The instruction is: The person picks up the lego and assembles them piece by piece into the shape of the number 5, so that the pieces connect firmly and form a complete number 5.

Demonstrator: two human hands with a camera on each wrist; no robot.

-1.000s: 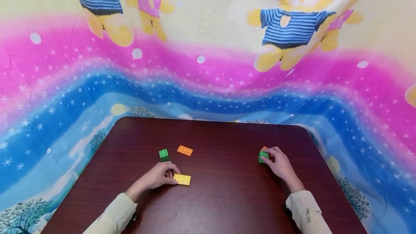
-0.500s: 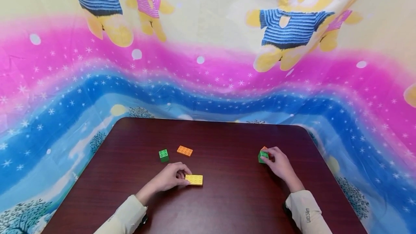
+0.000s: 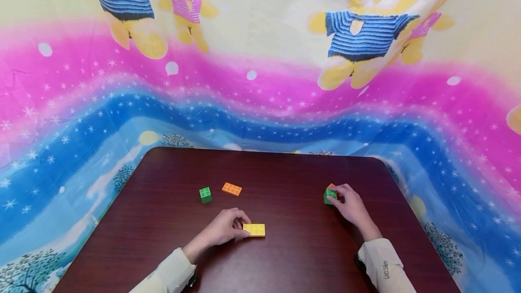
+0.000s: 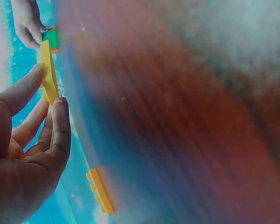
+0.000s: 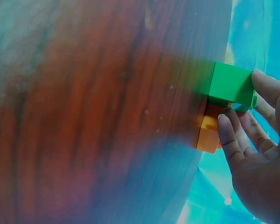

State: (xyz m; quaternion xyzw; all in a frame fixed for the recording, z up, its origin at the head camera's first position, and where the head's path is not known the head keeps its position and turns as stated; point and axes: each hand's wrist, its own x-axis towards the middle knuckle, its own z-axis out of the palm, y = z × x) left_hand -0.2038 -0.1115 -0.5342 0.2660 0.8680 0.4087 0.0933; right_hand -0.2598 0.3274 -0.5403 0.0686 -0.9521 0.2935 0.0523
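My left hand [image 3: 224, 228] pinches a flat yellow building brick [image 3: 256, 230] at its left end, over the near middle of the table. In the left wrist view the yellow brick [image 4: 47, 70] is edge-on between thumb and fingertips. Far to the right, my right hand [image 3: 352, 207] holds a green brick [image 5: 231, 84] between thumb and fingers. Right behind that green brick is an orange brick [image 5: 208, 134], partly hidden by the fingers. A second green brick [image 3: 205, 195] stands on the table at the left, beside a flat orange brick [image 3: 232, 189].
The dark wooden table [image 3: 281, 180] has rounded far corners. A printed cloth [image 3: 260, 103] with bears and snowflakes hangs behind it and along its sides. Both forearms reach in from the near edge in light sleeves [image 3: 382, 261].
My left hand has moved right with the yellow brick, away from the left green and orange bricks. The right hand and its green brick have stayed in place.
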